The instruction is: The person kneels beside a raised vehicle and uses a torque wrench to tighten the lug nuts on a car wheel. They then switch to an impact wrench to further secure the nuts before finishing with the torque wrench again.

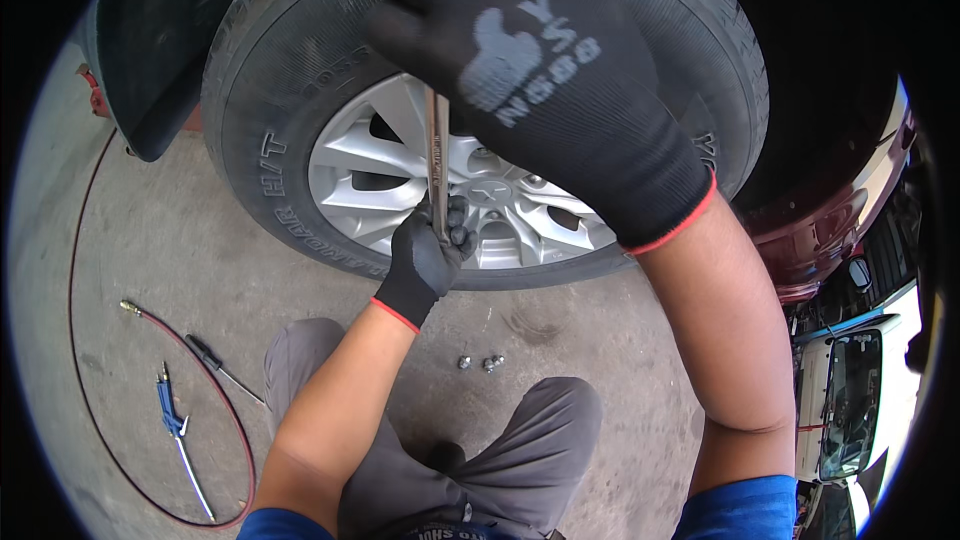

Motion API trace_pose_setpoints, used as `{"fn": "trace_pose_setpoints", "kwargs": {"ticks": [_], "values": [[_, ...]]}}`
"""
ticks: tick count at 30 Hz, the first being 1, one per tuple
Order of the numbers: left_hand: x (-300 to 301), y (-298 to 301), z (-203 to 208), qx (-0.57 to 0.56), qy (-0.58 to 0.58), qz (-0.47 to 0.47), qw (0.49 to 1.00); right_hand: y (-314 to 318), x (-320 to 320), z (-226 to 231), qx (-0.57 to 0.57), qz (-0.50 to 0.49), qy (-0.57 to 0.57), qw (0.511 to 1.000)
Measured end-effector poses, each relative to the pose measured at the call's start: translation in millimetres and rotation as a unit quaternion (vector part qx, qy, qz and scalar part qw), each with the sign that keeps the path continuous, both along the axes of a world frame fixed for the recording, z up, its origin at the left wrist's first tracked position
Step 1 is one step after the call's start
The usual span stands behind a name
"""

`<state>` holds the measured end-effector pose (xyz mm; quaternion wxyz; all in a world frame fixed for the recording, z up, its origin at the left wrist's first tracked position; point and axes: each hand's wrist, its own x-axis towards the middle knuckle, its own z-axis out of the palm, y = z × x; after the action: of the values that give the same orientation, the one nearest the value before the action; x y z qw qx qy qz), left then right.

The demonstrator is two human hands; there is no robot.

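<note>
Concrete floor (635, 370) is carrying loose lug nuts (493, 364) at six o'clock — fastening seemingly only partial — while at twelve the wheel (488, 192) is standing mounted, the left hand (424, 252) curling round a metal wrench (438, 145), the right hand (525, 50) covering its top, closure untellable.

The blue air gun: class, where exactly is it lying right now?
In the head view, the blue air gun lies on the floor at lower left, inside the dark red hose's curve, below and left of the dark-handled screwdriver.
</note>
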<state>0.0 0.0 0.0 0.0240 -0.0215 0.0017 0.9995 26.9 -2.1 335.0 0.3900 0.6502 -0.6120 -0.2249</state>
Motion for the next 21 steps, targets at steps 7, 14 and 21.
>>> {"fn": "trace_pose_setpoints", "kwargs": {"ticks": [7, 14, 21], "values": [[15.4, -6.1, 39.5, -0.276, -0.139, 0.065, 0.949, 184.2, -43.7, -65.2, -0.303, -0.195, -0.017, 0.933], [40.6, -7.5, 35.2, -0.243, -0.086, 0.061, 0.964, 239.3, -56.0, -198.2, -0.573, -0.262, -0.16, 0.76], [35.7, -3.6, 42.3, -0.332, -0.099, 0.074, 0.935, 273.5, -36.1, -150.3, -0.349, -0.421, -0.107, 0.83]]}}
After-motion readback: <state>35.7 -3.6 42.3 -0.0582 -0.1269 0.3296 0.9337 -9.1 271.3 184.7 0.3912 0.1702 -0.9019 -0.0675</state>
